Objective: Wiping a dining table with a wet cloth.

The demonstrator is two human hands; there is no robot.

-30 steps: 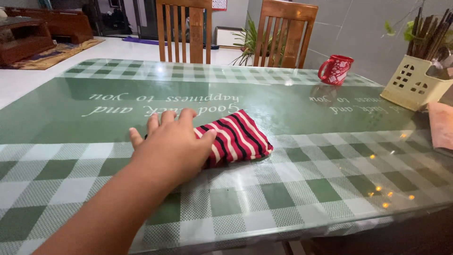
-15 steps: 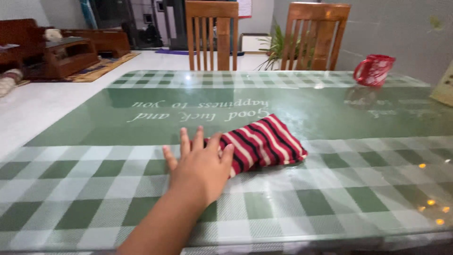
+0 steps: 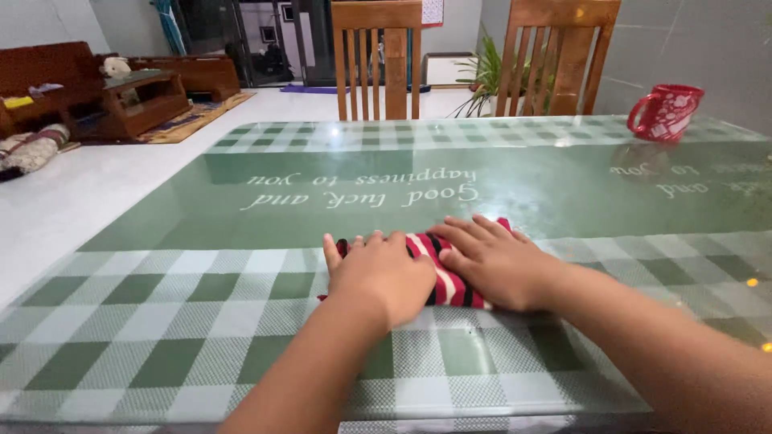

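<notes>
both hands lie flat, fingers spread, on the striped cloth (image 3: 447, 277). left hand (image 3: 382, 273) beside right hand (image 3: 494, 261); neither grips it. red mug (image 3: 666, 112) far off.

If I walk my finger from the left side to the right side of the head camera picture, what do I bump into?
Wooden couch → low wooden table → left hand → striped cloth → right hand → red mug.

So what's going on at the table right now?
A person has both hands flat on a folded red, white and black striped cloth lying on the green checked table. The left hand covers its left part, the right hand its right part. A red mug stands at the far right, and two wooden chairs are behind the table.
</notes>
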